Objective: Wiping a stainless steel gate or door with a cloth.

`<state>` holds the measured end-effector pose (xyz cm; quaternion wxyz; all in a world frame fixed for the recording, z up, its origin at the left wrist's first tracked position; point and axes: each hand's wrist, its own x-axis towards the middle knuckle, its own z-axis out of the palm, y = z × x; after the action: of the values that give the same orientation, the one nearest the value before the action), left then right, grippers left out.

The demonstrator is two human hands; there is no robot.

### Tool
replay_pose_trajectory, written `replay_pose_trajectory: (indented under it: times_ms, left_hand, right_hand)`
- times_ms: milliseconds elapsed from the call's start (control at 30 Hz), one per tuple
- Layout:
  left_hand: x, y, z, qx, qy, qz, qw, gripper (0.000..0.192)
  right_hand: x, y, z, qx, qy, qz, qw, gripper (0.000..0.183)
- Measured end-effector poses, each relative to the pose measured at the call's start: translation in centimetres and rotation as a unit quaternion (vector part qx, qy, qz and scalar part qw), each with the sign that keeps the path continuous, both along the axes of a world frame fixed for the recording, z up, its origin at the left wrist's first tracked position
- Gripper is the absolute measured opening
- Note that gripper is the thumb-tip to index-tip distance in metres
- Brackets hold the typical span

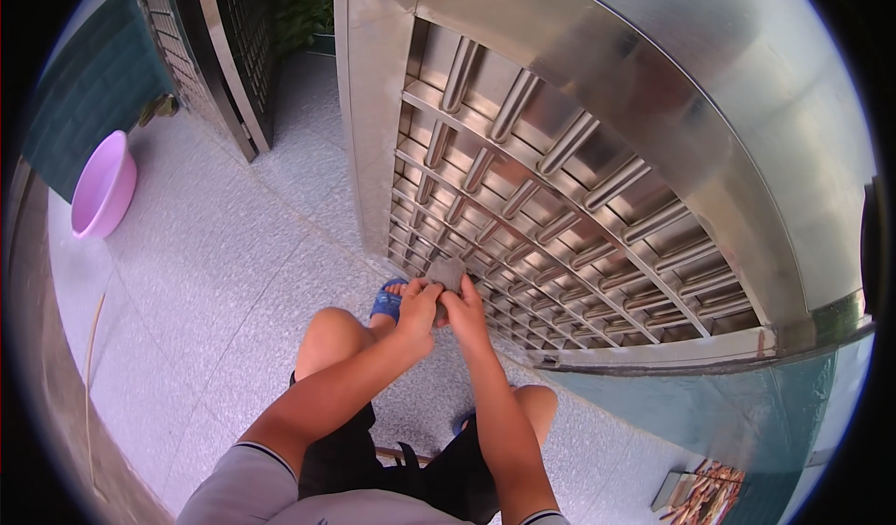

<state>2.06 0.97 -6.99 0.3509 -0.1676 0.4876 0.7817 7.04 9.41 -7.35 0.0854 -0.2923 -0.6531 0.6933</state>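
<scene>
In the head view, a grey cloth (446,274) is bunched between my two hands, close to the lower part of a stainless steel door (378,105) with a grid of metal bars. My left hand (418,309) grips the cloth from the left side. On the other side my right hand (465,308) holds it too, and the hands nearly touch. The fingertips are partly hidden behind the cloth and hands. I cannot tell whether the cloth touches the bars.
A pink plastic basin (105,185) leans against the teal tiled wall at left. Another metal door (238,70) stands ajar, with a green plant (304,21) beyond. A thin stick (91,378) lies at far left. At lower right is a pile of sticks (710,493).
</scene>
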Motion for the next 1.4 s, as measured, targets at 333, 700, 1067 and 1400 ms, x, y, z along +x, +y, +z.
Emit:
replay_pose_trajectory:
  times_ms: [333, 700, 1067, 1400]
  left_hand:
    - [-0.8, 2.6, 3.8, 0.082, 0.168, 0.001, 0.982, 0.048]
    - [-1.4, 3.7, -1.0, -0.13, 0.397, -0.043, 0.907, 0.055]
    - [-2.9, 1.5, 3.3, 0.163, 0.075, 0.092, 0.979, 0.036]
    - [-7.4, 0.9, 3.4, -0.049, 0.262, -0.055, 0.962, 0.04]
  right_hand:
    - [5.4, -2.3, 1.3, -0.253, 0.113, -0.086, 0.957, 0.062]
    - [7.8, -2.7, 0.5, -0.222, 0.004, -0.046, 0.974, 0.05]
    - [8.0, -2.6, 0.8, -0.204, 0.001, -0.033, 0.978, 0.048]
    - [7.5, -3.2, 0.5, -0.191, -0.006, -0.016, 0.981, 0.048]
